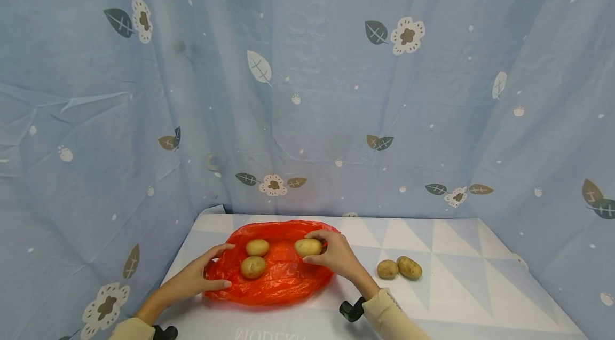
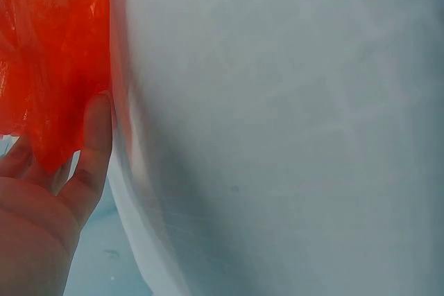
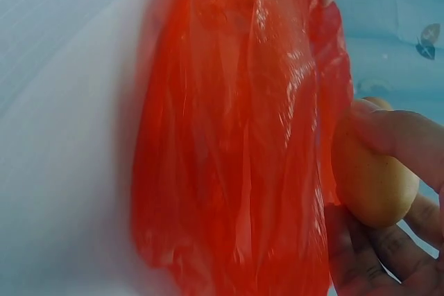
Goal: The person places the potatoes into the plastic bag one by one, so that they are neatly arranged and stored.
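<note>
A red plastic bag [image 1: 288, 289] lies spread on the table in the head view, with two potatoes [image 1: 253, 267] on its left half. My left hand [image 1: 199, 275] holds the bag's left end, thumb at the near side and fingers at the far side. The left wrist view shows the thumb [image 2: 97, 129] against the red plastic. My right hand [image 1: 336, 255] grips another potato [image 1: 307, 247] over the bag's right part. In the right wrist view this potato [image 3: 374, 171] sits between thumb and fingers, beside the bag [image 3: 236, 123].
To the right of the bag, two more potatoes [image 1: 409, 268] lie side by side on the patterned table [image 1: 461, 297]. A blue curtain [image 1: 326, 116] with leaves and flowers stands behind the table and along its sides.
</note>
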The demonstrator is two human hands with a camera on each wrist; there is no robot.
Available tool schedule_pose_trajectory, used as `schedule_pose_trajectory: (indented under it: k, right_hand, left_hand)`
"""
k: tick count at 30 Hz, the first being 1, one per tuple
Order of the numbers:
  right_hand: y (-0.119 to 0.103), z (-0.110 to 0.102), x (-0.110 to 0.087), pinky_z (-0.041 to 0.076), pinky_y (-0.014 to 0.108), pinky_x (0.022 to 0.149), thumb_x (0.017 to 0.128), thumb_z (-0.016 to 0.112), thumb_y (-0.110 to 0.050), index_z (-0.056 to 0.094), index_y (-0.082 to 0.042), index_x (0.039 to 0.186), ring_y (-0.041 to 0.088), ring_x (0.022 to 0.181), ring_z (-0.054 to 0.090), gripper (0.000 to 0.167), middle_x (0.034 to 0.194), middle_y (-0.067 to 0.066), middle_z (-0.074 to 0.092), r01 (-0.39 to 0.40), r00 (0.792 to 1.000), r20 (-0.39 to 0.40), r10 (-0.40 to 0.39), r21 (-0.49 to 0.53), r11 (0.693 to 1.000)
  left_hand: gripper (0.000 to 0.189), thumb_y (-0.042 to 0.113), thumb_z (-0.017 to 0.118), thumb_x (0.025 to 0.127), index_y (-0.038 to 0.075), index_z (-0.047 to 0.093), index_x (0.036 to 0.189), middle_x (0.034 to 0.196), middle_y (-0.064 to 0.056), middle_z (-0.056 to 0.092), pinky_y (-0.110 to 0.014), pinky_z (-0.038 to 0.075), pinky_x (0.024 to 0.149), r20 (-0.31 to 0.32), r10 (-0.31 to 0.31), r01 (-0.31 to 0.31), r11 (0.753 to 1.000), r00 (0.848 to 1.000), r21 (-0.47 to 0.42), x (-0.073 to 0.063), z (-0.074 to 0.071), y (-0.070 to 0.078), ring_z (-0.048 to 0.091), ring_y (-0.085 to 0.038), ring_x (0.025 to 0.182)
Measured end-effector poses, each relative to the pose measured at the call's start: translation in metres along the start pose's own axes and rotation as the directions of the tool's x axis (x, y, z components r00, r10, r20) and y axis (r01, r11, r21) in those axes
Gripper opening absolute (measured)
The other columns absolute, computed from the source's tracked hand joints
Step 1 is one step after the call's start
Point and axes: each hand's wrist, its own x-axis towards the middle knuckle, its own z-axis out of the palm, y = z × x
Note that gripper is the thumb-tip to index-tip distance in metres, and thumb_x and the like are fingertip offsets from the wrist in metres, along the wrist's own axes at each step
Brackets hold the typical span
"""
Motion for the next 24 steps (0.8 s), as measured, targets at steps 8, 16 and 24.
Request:
schedule_pose_trajectory:
  k: [8, 16, 24]
  right_hand:
    - [-0.002, 0.019, 0.012, 0.056, 0.027, 0.078, 0.076, 0.093, -0.026, 0.073, -0.018, 0.116, 0.011, 0.090, 0.063, 0.046, 0.109, -0.007, 0.071, 0.005, 1.000, 0.017, -0.004, -0.042, 0.999]
    - [0.002, 0.035, 0.019, 0.055, 0.027, 0.082, 0.078, 0.092, -0.028, 0.073, -0.019, 0.117, 0.009, 0.093, 0.062, 0.044, 0.108, -0.011, 0.070, -0.014, 0.999, 0.045, 0.016, -0.043, 0.999]
    - [0.000, 0.046, 0.026, 0.055, 0.029, 0.085, 0.079, 0.092, -0.028, 0.073, -0.020, 0.114, 0.011, 0.096, 0.060, 0.040, 0.106, -0.012, 0.069, -0.058, 0.996, 0.068, 0.060, -0.023, 0.998]
  left_hand:
    - [0.083, 0.026, 0.084, 0.087, 0.017, 0.037, 0.155, 0.153, -0.023, 0.041, -0.050, 0.058, 0.091, -0.001, -0.016, 0.016, 1.000, 1.000, 0.000, 0.000, 0.000, -0.001, 0.055, -0.037, 0.123]
    - [0.083, 0.027, 0.085, 0.086, 0.016, 0.039, 0.154, 0.153, -0.023, 0.042, -0.050, 0.058, 0.091, -0.009, -0.024, 0.024, 1.000, 1.000, 0.012, 0.000, 0.001, 0.001, 0.054, -0.037, 0.124]
    - [0.084, 0.028, 0.086, 0.085, 0.017, 0.039, 0.155, 0.153, -0.022, 0.042, -0.052, 0.057, 0.093, -0.015, -0.019, 0.020, 1.000, 1.000, 0.021, 0.000, 0.001, 0.001, 0.052, -0.039, 0.126]
